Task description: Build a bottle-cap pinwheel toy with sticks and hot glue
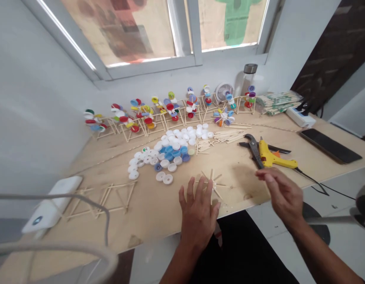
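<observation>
My left hand (pixel 198 211) lies spread and flat on the table, its fingertips on the near-left side of a star of thin wooden sticks (pixel 222 184). The sticks fan out from a whitish centre; my fingers partly cover them. To the right, my right hand (pixel 284 193) is raised near the table's front edge, thumb and fingers pinched together. What it holds, if anything, is too small to make out. Just beyond its fingertips lie black-handled pliers (pixel 253 149) and a yellow glue gun (pixel 269 155).
White and blue bottle caps (pixel 176 142) are heaped beyond my left hand, beside loose sticks (pixel 228 137). Several cap-and-stick wheel models (pixel 170 110) line the wall. A stick frame (pixel 101 201) stands left. A phone (pixel 330 146) and power strip (pixel 300 117) lie right.
</observation>
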`<action>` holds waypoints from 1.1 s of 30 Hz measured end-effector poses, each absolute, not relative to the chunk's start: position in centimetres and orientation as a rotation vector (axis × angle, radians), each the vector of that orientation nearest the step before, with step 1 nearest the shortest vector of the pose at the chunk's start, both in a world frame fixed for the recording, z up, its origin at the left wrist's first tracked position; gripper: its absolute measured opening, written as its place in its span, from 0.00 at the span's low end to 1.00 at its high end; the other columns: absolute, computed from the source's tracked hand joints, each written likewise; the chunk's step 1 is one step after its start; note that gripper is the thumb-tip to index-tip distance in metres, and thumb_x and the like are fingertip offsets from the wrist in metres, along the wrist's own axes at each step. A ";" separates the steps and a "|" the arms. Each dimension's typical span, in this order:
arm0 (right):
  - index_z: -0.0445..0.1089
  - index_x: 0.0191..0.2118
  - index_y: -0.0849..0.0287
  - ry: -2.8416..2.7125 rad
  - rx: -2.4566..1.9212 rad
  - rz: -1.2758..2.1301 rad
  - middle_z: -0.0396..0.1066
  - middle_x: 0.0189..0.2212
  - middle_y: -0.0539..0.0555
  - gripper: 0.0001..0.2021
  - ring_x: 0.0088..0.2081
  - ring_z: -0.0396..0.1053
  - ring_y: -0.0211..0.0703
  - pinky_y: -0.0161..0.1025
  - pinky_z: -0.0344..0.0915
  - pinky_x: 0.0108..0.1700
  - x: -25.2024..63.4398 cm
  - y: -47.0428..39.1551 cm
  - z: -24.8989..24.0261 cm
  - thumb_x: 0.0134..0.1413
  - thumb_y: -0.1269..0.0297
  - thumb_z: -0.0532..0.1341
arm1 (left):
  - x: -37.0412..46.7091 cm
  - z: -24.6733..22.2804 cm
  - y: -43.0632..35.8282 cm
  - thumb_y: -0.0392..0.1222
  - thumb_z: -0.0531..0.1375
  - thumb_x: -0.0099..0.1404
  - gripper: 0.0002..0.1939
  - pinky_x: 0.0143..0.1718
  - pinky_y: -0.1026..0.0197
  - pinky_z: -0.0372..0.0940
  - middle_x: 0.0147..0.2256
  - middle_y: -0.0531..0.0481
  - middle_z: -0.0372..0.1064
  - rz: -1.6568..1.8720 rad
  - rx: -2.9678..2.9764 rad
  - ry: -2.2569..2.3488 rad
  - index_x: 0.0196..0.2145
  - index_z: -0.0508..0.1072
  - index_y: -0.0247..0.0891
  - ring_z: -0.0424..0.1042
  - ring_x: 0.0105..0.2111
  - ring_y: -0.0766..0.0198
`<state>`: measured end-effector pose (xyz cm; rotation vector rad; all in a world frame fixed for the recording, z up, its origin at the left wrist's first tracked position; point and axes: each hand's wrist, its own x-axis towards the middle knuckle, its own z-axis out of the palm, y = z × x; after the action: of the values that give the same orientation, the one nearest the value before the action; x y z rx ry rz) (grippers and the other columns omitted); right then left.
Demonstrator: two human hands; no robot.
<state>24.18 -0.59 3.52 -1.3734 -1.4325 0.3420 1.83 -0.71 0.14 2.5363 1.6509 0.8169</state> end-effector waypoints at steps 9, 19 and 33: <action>0.69 0.46 0.60 -1.949 -1.803 -0.518 0.72 0.42 0.61 0.14 0.43 0.68 0.55 0.48 0.64 0.44 34.4 3.0 2.1 0.56 0.62 0.55 | 1.3 0.3 -1.1 0.32 0.57 0.61 0.10 0.50 0.45 0.56 0.37 0.43 0.72 1.101 2.362 1.806 0.39 0.75 0.36 0.65 0.44 0.51; 0.66 0.50 0.69 -2.357 -2.008 -0.553 0.68 0.49 0.67 0.18 0.44 0.66 0.58 0.47 0.62 0.42 34.6 4.9 3.2 0.57 0.67 0.52 | 1.5 0.2 -0.6 0.33 0.57 0.62 0.08 0.44 0.48 0.54 0.30 0.48 0.72 1.103 2.299 1.826 0.37 0.75 0.38 0.66 0.36 0.56; 0.64 0.42 0.59 -1.973 -2.074 -0.377 0.70 0.39 0.61 0.13 0.38 0.70 0.52 0.41 0.63 0.33 33.1 4.0 6.3 0.50 0.62 0.56 | 0.7 0.1 -0.2 0.34 0.59 0.61 0.05 0.44 0.50 0.53 0.30 0.49 0.73 1.111 2.139 1.829 0.34 0.75 0.40 0.66 0.36 0.56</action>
<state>33.13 4.01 6.25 -2.0737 -1.9732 -0.3768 0.69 -0.20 0.12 2.1391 1.8294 1.1114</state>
